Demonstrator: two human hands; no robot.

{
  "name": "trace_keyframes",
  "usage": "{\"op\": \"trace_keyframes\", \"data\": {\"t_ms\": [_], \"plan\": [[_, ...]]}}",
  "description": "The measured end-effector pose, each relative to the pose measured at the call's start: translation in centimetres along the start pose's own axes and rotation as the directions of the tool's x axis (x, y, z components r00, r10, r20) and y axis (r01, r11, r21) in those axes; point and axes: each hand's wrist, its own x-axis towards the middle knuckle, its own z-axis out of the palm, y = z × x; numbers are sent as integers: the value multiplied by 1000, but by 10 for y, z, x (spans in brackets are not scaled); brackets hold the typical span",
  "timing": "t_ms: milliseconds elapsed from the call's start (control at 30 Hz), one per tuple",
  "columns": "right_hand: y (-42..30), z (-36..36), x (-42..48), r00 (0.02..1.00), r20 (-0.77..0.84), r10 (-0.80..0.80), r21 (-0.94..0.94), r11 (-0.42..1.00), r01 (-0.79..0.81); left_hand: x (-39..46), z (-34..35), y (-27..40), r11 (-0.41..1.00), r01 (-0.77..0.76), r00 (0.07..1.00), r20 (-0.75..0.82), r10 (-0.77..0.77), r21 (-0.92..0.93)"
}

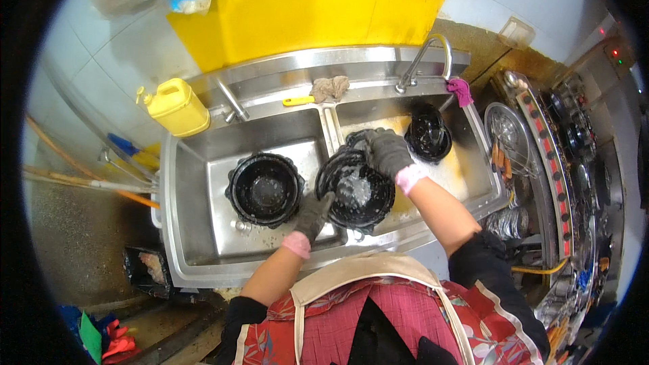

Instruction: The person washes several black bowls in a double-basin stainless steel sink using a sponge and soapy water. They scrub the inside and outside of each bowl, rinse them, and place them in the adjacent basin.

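Observation:
A black pot [353,190] with wet suds inside is held tilted over the divider between the two sink basins. My left hand [315,213], in a dark glove with a pink cuff, grips its left rim with the thumb inside. At the far rim is my right hand [389,152], gloved the same way, its fingers curled against dark material; whether that is the pot or something held cannot be made out. Another black pot [266,190] stands in the left basin. Further black bowl-like cookware [429,133] leans in the right basin, beside foamy water [446,172].
A yellow jug with a pump [177,107] stands on the sink's back left corner. Along the back ledge lie a yellow-handled tool [298,101] and a brown cloth [329,88]. A curved faucet [426,61] rises behind the right basin, near a purple cloth [460,92]. Stoves [550,172] stand at right.

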Motion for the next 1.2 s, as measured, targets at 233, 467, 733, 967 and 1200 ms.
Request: {"op": "trace_keyframes", "data": {"t_ms": [233, 467, 733, 967, 1200], "plan": [[-31, 76, -76, 892, -18, -452, 78, 888, 452, 17, -17, 27, 987, 162, 975, 158, -158, -9], [-32, 34, -34, 927, 88, -364, 115, 928, 354, 30, -10, 25, 924, -66, 995, 98, 31, 377], [-19, 30, 2, 988, -2, -153, 53, 987, 153, 25, 3, 22, 904, -105, 994, 71, 83, 415], [-65, 37, -14, 890, -85, -448, 136, 880, 456, 41, 6, -7, 832, -242, 970, 141, 198, 498], [23, -1, -14, 998, -8, 60, -86, 994, -60, 21, 13, 30, 878, -3, 997, -65, 39, 479]]}}
